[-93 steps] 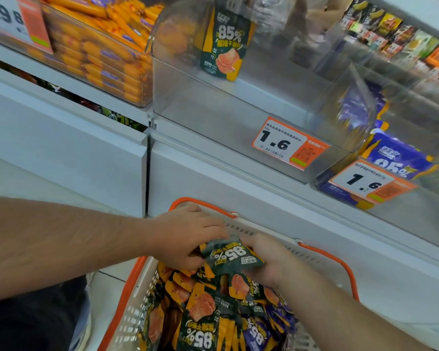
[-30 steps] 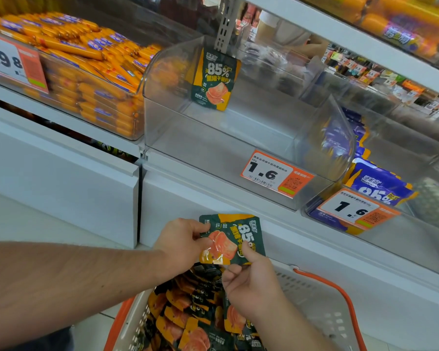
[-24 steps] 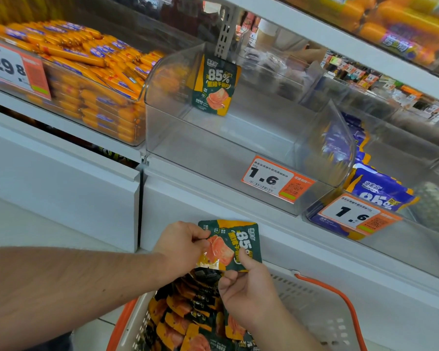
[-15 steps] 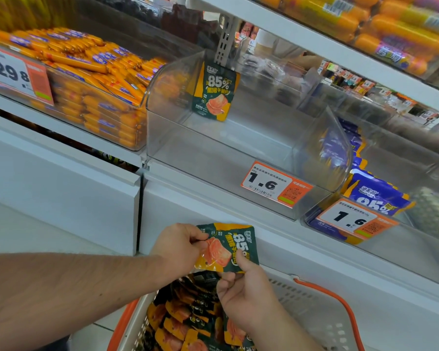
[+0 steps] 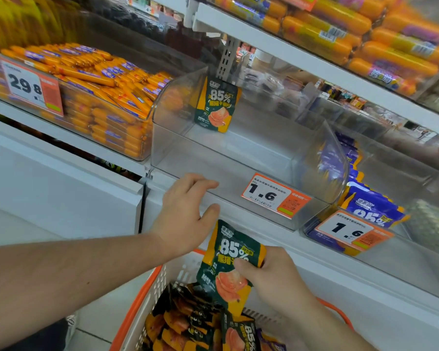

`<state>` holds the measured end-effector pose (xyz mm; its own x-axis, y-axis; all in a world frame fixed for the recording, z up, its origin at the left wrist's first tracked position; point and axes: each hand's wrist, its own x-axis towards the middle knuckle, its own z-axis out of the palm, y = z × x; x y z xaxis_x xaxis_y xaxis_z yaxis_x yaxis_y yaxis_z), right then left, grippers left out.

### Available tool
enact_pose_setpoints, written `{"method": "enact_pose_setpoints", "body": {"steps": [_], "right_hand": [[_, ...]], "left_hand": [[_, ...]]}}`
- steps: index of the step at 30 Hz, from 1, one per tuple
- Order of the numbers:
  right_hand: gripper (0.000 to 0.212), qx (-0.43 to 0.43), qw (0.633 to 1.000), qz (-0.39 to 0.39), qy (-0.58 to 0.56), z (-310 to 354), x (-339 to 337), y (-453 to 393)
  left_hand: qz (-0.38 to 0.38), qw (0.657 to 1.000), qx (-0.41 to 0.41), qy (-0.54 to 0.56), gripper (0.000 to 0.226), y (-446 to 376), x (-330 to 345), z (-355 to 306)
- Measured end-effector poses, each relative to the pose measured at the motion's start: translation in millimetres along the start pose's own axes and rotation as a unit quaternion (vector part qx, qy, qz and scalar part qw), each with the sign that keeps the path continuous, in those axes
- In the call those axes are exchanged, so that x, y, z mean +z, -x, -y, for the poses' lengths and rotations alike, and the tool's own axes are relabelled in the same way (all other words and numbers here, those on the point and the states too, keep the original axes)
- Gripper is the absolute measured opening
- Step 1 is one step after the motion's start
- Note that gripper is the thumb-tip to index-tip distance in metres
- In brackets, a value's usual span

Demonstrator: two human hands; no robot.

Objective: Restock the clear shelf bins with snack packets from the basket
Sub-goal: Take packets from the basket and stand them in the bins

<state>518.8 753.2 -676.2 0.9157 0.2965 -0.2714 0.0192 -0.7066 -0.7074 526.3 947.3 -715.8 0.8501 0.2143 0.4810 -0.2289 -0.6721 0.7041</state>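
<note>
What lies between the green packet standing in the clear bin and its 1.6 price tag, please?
Only the bare floor of the clear bin separates green packet from price tag, in the head view.

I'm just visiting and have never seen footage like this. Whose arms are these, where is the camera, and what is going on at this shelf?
No machine here: these are a person's bare arms, filmed by a wide-angle camera worn on the head, looking forward and down. The right hand pinches a green packet marked 85%, held above an orange-rimmed basket full of similar packets. The left hand holds nothing; its relaxed fingers reach to the front edge of a clear bin on the shelf. That bin is nearly bare: one green packet stands at its back, and a price tag reads 1.6. The bin on its left holds orange sausages; the one on its right holds purple packets.
</note>
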Motion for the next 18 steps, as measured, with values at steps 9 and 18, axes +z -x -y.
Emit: {"method": "enact_pose_setpoints", "body": {"steps": [9, 18], "right_hand": [[0.02, -0.143, 0.973, -0.12, -0.136, 71, -59, 3], [0.016, 0.025, 0.876, -0.143, -0.46, 134, -95, -93]], "left_hand": [[-0.151, 0.965, 0.167, -0.13, 0.05, -58, -30, -17], [-0.132, 0.95, 0.192, -0.209, 0.05, -90, -53, -1]]}}
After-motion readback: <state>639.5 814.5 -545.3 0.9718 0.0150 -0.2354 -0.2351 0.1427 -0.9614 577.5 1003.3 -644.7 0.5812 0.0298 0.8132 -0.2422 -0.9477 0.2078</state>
